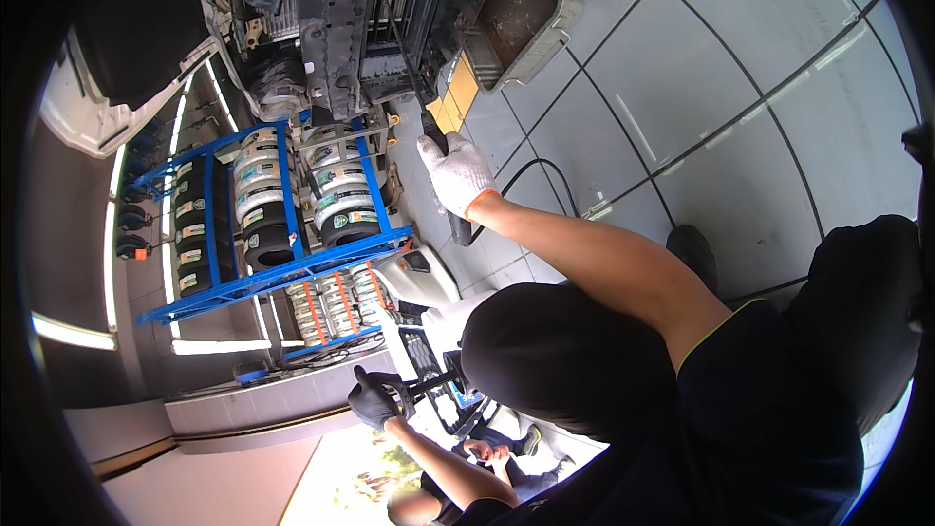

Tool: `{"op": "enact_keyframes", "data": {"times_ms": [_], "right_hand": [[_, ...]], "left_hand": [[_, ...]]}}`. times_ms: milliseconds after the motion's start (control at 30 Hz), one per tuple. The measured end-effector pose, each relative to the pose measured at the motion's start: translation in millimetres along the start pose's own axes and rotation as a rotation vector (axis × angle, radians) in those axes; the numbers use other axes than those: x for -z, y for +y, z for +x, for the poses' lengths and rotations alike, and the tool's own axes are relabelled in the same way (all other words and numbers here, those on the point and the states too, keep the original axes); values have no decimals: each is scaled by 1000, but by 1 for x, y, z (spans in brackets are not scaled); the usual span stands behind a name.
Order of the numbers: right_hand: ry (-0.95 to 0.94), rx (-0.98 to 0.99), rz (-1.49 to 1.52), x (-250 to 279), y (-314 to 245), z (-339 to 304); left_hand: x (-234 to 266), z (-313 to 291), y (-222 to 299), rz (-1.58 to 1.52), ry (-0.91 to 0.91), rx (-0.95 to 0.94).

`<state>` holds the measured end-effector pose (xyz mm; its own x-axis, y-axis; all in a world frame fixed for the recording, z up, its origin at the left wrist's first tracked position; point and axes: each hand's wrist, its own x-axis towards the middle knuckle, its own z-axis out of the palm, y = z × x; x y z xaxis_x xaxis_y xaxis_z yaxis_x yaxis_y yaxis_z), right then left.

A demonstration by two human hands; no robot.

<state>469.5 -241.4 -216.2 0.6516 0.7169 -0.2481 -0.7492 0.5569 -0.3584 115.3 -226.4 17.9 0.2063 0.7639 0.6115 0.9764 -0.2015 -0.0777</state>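
Observation:
My right hand, in a white knitted glove with an orange cuff, is closed around a black spray gun. From the gun a long thin lance runs up toward the opened front of a vehicle. A black hose loops beside my right wrist. At the lower left, my left hand wears a black glove. Its fingers are wrapped round one end of a black bar-like handle, whose kind I cannot make out. My dark-clothed knee lies between my two arms.
A grey plastic tub and a yellow piece lie near the vehicle on the grey tiled floor. A blue rack holds several tires. A seated person's hands show near the lower edge.

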Motion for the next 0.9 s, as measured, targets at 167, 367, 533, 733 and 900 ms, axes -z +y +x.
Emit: {"op": "enact_keyframes", "data": {"times_ms": [167,367,533,733,900], "right_hand": [[61,97,-141,-3,15,14],[15,-64,-140,1,0,0],[28,-51,-216,7,-10,-9],[78,77,-309,3,0,-20],[21,-32,-306,8,7,-34]], "left_hand": [[3,6,-5,3,4,6],[2,9,-3,5,16,32],[2,11,-1,22,2,15],[4,10,4,10,-42,-20],[4,10,6,4,-67,-69]]}}
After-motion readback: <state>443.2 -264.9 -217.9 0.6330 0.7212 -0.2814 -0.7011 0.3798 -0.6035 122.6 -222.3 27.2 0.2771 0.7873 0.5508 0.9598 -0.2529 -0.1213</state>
